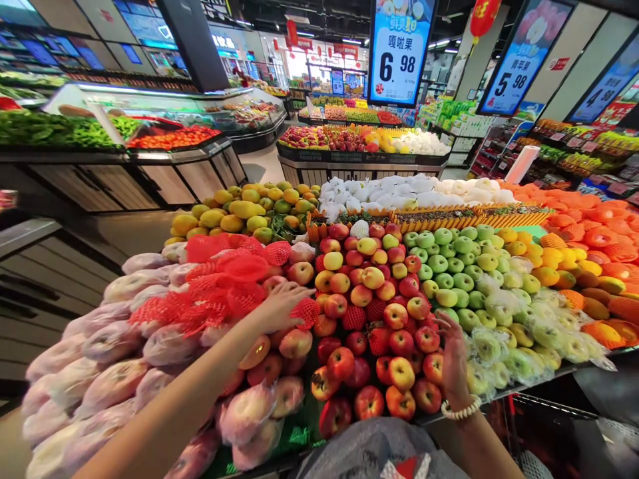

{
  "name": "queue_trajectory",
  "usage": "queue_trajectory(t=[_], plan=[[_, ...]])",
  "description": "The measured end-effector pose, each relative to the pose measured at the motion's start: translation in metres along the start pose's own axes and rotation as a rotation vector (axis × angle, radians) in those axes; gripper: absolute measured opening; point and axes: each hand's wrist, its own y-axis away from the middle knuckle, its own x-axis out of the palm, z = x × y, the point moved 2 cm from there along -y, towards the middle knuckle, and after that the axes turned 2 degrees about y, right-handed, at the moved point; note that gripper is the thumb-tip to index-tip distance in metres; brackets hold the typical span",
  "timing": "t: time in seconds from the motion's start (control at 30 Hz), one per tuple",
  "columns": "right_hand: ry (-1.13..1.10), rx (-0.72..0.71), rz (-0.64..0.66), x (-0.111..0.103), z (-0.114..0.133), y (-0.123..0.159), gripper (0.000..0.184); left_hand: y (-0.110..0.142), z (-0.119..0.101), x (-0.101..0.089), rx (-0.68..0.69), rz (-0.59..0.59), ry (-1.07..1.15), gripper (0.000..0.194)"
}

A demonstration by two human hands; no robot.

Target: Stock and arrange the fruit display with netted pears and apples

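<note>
At mid-frame, just left of centre, the left hand [279, 309] reaches over a round fruit in a red foam-net sleeve [305, 314], beside the central pile of glossy red-and-yellow apples [401, 342]. Step in hand, as I judge it: a reach to this netted piece. Left fingers are extended over it; from my view I cannot tell whether they touch or grip it. The right hand [453, 359], right of centre, stands upright beside the apple pile, its fingers apart and slightly bent, nothing visible in them. I judge that a hold on the netted fruit would call for curling the left fingers round it gently, since neighbours crowd it.

Surroundings: smooth green apples [446, 265] to the right; white-wrapped fruit [399, 193] at upper centre, behind orange slatted edging [479, 216].

In the way: a crumpled heap of red foam netting [219, 283] left of the hand. The left forearm [184, 406] hides some pale pink fruit in clear plastic [116, 382], lower left. Grey cloth [369, 449], bottom centre, covers part of the green-lined bench [299, 436].
</note>
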Motion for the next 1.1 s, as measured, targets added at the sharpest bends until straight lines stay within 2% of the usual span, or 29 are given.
queue_trajectory(t=[0.07, 0.13, 0.17, 0.27, 0.33, 0.37, 0.4, 0.43, 0.5, 0.57, 0.6, 0.63, 0.7, 0.77, 0.83, 0.9, 1.0, 1.1], plan=[[0.081, -0.038, -0.089, -0.010, -0.002, -0.017, 0.052, -0.002, -0.005, 0.010, 0.003, 0.013, 0.039, 0.029], [0.230, -0.027, -0.128, -0.020, -0.008, -0.038, 0.051, -0.008, -0.003, -0.002, -0.041, -0.052, 0.055, 0.011], [0.315, -0.007, -0.104, -0.025, -0.013, -0.050, 0.052, -0.012, 0.001, -0.016, -0.069, -0.100, 0.051, 0.010], [0.548, 0.025, 0.115, -0.030, -0.033, -0.081, 0.053, -0.021, 0.021, -0.077, -0.218, -0.340, -0.024, 0.036], [0.677, 0.016, 0.264, -0.026, -0.046, -0.093, 0.049, -0.019, 0.039, -0.119, -0.449, -0.627, -0.144, 0.044], [0.735, 0.011, 0.316, -0.023, -0.051, -0.096, 0.049, -0.016, 0.049, -0.134, -0.564, -0.734, -0.207, 0.045], [0.785, 0.009, 0.356, -0.019, -0.056, -0.097, 0.050, -0.012, 0.058, -0.145, -0.667, -0.797, -0.255, 0.046], [0.826, 0.009, 0.386, -0.014, -0.059, -0.097, 0.054, -0.009, 0.067, -0.150, -0.736, -0.790, -0.284, 0.049], [0.885, 0.005, 0.420, -0.003, -0.063, -0.096, 0.064, -0.004, 0.081, -0.146, -0.765, -0.612, -0.281, 0.058], [0.935, 0.006, 0.419, 0.004, -0.062, -0.096, 0.069, 0.000, 0.089, -0.132, -0.714, -0.420, -0.254, 0.072], [0.963, 0.011, 0.414, 0.007, -0.059, -0.097, 0.067, 0.003, 0.088, -0.124, -0.676, -0.382, -0.248, 0.076], [0.993, 0.020, 0.405, 0.009, -0.056, -0.098, 0.063, 0.006, 0.085, -0.116, -0.634, -0.395, -0.252, 0.078], [1.039, 0.024, 0.370, 0.010, -0.044, -0.098, 0.055, 0.011, 0.071, -0.103, -0.523, -0.509, -0.267, 0.075], [1.023, -0.009, 0.310, 0.012, -0.027, -0.093, 0.052, 0.015, 0.048, -0.091, -0.380, -0.598, -0.273, 0.069], [0.935, -0.052, 0.289, 0.018, -0.007, -0.080, 0.057, 0.018, 0.018, -0.077, -0.252, -0.586, -0.272, 0.060], [0.814, -0.082, 0.385, 0.031, 0.008, -0.059, 0.064, 0.019, -0.015, -0.060, -0.162, -0.528, -0.279, 0.051], [0.706, -0.092, 0.700, 0.061, 0.016, -0.020, 0.071, 0.020, -0.061, -0.034, -0.059, -0.497, -0.273, 0.043], [0.859, -0.067, 0.989, 0.086, 0.007, 0.009, 0.070, 0.025, -0.096, -0.012, 0.029, -0.462, -0.231, 0.041]])
